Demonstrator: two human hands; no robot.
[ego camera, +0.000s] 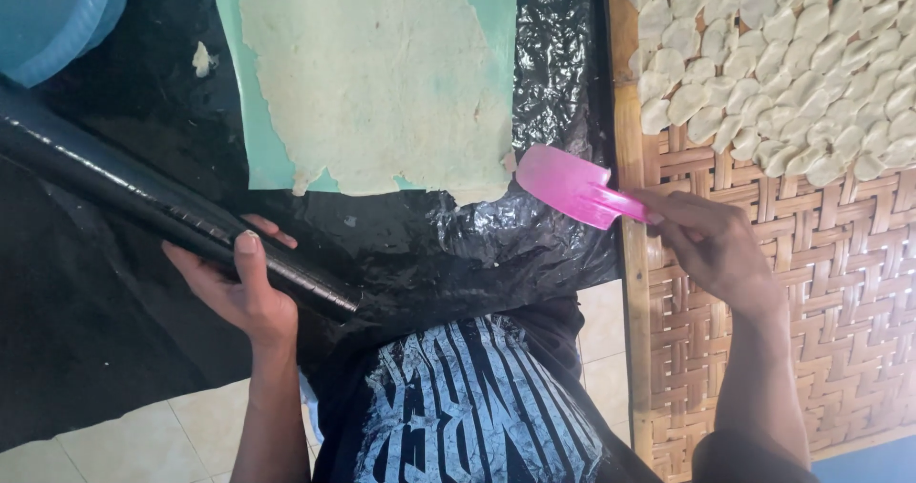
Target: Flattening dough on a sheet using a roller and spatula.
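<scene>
At about ten o'clock, a blue round container [59,10] is cut off by the frame's corner. Below it, a long black roller [162,211] wrapped in black plastic is laid with its long axis running from nine o'clock down toward five o'clock. It is gripped near its lower end by the left hand [239,287], whose fingers are curled underneath and whose thumb is pressed over the top, so the hand is closed around it.

At twelve o'clock, a thin sheet of pale dough [377,73] is spread on a green mat [262,149], which is itself laid on crinkled black plastic sheeting [496,244]. The dough's torn lower edge lies up and to the right of the roller's gripped end, between the two hands.

Just right of centre, a pink spatula [572,185] is held by its handle in the right hand [711,244], pinched between closed fingers, with the blade pointed toward ten o'clock at the dough's lower right corner. That corner is nearer the right hand.

At three o'clock, a woven bamboo tray [840,263] is seen, with small oval dough pieces [782,63] laid overlapping across its upper part.
</scene>
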